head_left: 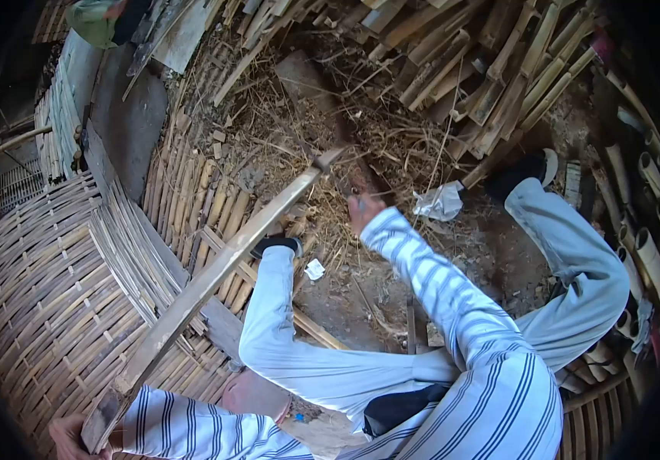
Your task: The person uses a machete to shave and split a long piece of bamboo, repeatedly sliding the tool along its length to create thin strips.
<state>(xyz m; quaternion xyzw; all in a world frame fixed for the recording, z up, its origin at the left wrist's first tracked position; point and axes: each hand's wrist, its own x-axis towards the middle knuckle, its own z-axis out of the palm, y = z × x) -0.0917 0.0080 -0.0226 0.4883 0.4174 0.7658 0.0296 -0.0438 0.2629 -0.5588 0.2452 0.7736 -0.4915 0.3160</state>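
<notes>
A long length of split bamboo (215, 272) runs diagonally from the lower left corner to the middle of the view. My left hand (73, 438) is wrapped around its near end. The far end lies over a litter of shavings, close to a brown length of wood (307, 80) on the ground. My right hand (366, 212) is closed just right of that far end, low over the shavings by the wood. What its fingers hold I cannot tell.
Woven bamboo panelling (46, 284) stands on the left. Split bamboo pieces (491, 69) are piled at the upper right, and bamboo tubes (644, 261) line the right edge. Crumpled white plastic (439, 201) and a white scrap (314, 269) lie between my outstretched legs (345, 372).
</notes>
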